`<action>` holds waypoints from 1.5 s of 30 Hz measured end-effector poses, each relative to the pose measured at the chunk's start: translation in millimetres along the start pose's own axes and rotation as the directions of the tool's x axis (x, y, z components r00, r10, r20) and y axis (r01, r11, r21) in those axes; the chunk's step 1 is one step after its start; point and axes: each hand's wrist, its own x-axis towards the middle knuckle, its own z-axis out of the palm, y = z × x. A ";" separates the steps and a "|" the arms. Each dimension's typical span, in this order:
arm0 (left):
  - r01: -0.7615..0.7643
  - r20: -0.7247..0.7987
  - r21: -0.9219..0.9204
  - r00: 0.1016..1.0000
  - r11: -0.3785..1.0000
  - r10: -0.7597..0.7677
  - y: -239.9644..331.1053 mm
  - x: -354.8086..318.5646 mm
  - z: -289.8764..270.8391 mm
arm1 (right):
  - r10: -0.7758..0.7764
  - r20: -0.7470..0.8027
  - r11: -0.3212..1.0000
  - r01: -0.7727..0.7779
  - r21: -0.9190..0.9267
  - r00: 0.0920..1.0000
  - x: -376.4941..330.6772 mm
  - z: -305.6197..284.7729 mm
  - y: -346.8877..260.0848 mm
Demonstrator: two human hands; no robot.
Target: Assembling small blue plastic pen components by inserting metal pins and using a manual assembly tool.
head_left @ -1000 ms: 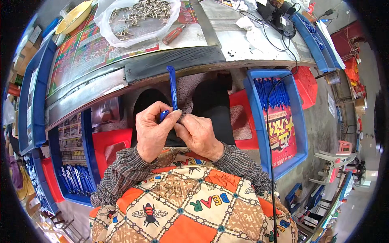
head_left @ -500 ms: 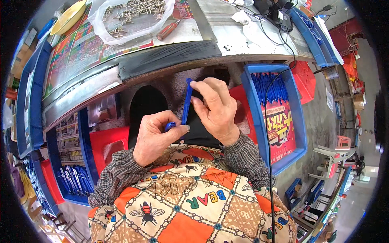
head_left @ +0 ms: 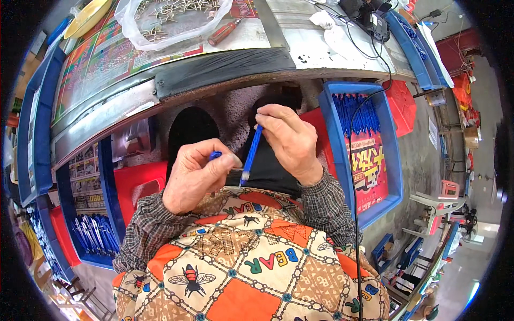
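Note:
My right hand [head_left: 292, 142] pinches the upper end of a slim blue pen-like stick [head_left: 252, 151] between thumb and fingers. The stick slants down, with a pale band near its lower end. To its left, my left hand [head_left: 195, 174] is closed with thumb against forefinger. A small blue piece [head_left: 215, 155] shows above its curled fingers; the rest of that piece is hidden. A thin metal-coloured bit [head_left: 235, 169] pokes out by the left thumb tip, close to the stick; whether they touch I cannot tell. Both hands are over my lap, in front of the bench.
The bench edge [head_left: 225, 63] runs across ahead. On the bench lie a clear plastic bag [head_left: 152, 43] of small metal parts and a red-handled screwdriver [head_left: 224, 33]. Blue trays with blue sticks stand right [head_left: 396, 176] and left [head_left: 107, 171]. A black cable [head_left: 351, 176] hangs at the right.
The blue stick has come away from my left hand's fingers and tilted the other way, its lower end now lower. My left hand has shifted slightly left.

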 end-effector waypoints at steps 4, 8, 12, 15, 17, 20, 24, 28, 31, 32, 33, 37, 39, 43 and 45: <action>-0.089 -0.049 0.062 0.994 0.994 0.093 0.2 -1.9 -3.2 | 0.382 0.126 0.848 -0.401 0.346 0.916 -2.2 -8.0 -11.4; -0.167 -0.038 0.188 0.983 0.968 0.177 1.5 -3.5 -3.5 | 0.527 0.196 0.609 -0.528 0.591 0.827 -9.6 -9.9 -13.2; -0.206 -0.049 0.237 0.973 0.949 0.224 6.2 -5.1 1.7 | 0.586 0.294 0.379 -0.577 0.724 0.755 -9.5 -16.5 -17.0; -0.161 -0.030 0.276 0.984 0.948 0.176 12.7 -3.0 2.9 | 0.601 0.323 0.278 -0.570 0.773 0.731 -11.2 -18.7 -17.7; -0.164 -0.052 0.270 0.982 0.949 0.184 13.0 -1.3 4.8 | 0.610 0.328 0.235 -0.561 0.794 0.721 -11.3 -17.8 -18.7; -0.164 -0.065 0.259 0.980 0.952 0.187 14.9 1.7 8.6 | 0.597 0.336 0.217 -0.550 0.806 0.729 -12.7 -16.9 -19.5; -0.149 -0.052 0.217 0.985 0.965 0.164 12.8 8.3 10.4 | 0.602 0.348 0.127 -0.517 0.847 0.718 -18.1 -12.0 -15.0; -0.124 -0.048 0.173 0.990 0.977 0.134 10.6 14.8 13.6 | 0.619 0.344 0.074 -0.488 0.870 0.706 -22.9 -8.4 -10.6; -0.093 -0.061 0.141 0.993 0.986 0.102 9.3 19.5 16.7 | 0.625 0.355 0.035 -0.479 0.877 0.695 -25.5 -5.6 -7.9; -0.087 -0.062 0.122 0.993 0.989 0.095 8.8 20.8 17.6 | 0.628 0.357 0.033 -0.482 0.876 0.691 -25.7 -4.9 -7.7; -0.083 -0.065 0.104 0.994 0.991 0.090 8.2 22.0 18.4 | 0.627 0.357 0.023 -0.475 0.880 0.692 -25.7 -4.0 -7.5; -0.078 -0.074 0.068 0.994 0.995 0.083 6.6 26.6 20.0 | 0.627 0.369 -0.001 -0.473 0.881 0.686 -26.8 -1.4 -5.0; -0.082 -0.063 0.062 0.994 0.995 0.086 6.0 28.7 19.9 | 0.625 0.372 -0.010 -0.470 0.883 0.686 -27.3 0.3 -4.4; -0.083 -0.049 0.022 0.995 0.996 0.084 4.9 32.1 21.2 | 0.624 0.358 0.003 -0.460 0.888 0.695 -27.0 2.8 -4.7; -0.082 -0.051 0.019 0.995 0.996 0.083 3.7 33.4 20.7 | 0.620 0.353 0.006 -0.454 0.891 0.701 -26.5 3.8 -4.0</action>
